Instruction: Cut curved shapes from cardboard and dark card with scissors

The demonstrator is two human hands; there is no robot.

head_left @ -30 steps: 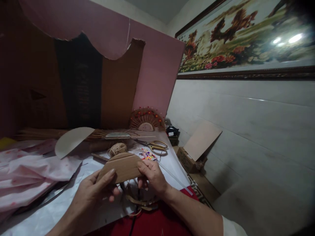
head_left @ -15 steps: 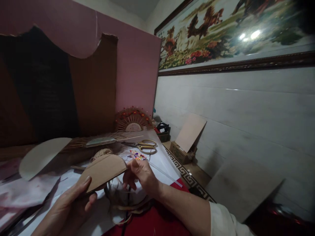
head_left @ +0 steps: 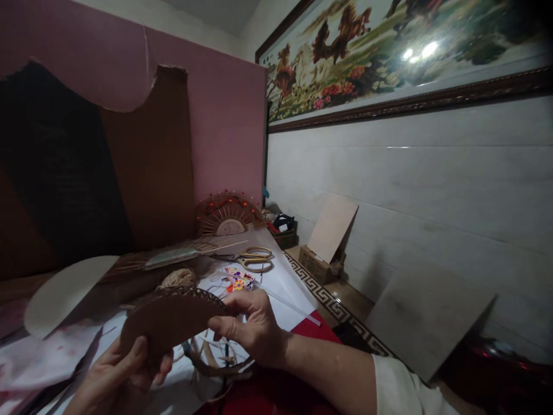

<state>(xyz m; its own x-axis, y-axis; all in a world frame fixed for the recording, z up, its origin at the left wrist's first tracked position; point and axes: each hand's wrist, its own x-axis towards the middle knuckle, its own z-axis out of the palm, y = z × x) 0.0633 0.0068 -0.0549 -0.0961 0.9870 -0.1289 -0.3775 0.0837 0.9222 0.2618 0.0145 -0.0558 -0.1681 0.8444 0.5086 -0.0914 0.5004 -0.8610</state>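
Observation:
Both my hands hold a brown half-round cardboard piece (head_left: 170, 318) with a woven trim along its curved edge. My left hand (head_left: 118, 377) grips its lower left corner, thumb on the face. My right hand (head_left: 250, 325) pinches its right end, fingers curled. Loose woven strips (head_left: 216, 364) hang below the piece over my red lap. Just behind it on the table lie a ball of twine (head_left: 178, 278) and a small colourful sheet (head_left: 239, 281).
Gold-handled scissors (head_left: 253, 259) and a pale half-round card (head_left: 60, 291) lie on the white-covered table (head_left: 283, 282). A finished fan-shaped decoration (head_left: 227, 216) leans against pink and brown cardboard sheets (head_left: 216, 127). A cardboard box (head_left: 317, 266) and boards stand on the floor by the wall.
The cardboard piece has turned so its curved, trimmed edge faces up. My left hand dropped lower and left; my right hand shifted onto the piece's right end. The view swung slightly right.

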